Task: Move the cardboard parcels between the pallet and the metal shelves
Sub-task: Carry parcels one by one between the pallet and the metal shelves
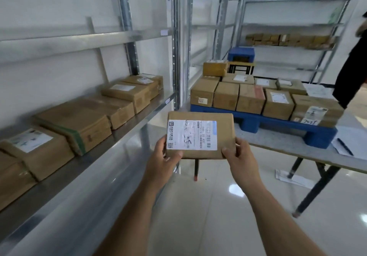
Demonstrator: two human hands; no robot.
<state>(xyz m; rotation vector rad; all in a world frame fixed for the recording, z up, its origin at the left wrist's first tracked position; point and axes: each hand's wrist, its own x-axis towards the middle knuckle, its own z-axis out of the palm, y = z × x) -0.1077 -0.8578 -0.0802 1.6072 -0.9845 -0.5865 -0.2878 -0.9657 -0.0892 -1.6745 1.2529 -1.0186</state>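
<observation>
I hold a small cardboard parcel (224,128) with a white shipping label in mid-air in front of me. My left hand (164,156) grips its lower left corner, thumb on top. Its lower right corner is gripped by my right hand (241,156). The metal shelf (127,128) runs along my left and carries a row of several parcels (79,122). Ahead to the right, the blue pallet (252,120) lies on a grey table (278,140) and bears several more parcels (250,99).
Another person in dark clothes (353,61) stands at the right edge by the table. Papers and a pen (345,146) lie on the table's right end. More metal shelving (294,41) with boxes lines the back wall. A blue crate (241,53) sits on a stool behind the pallet.
</observation>
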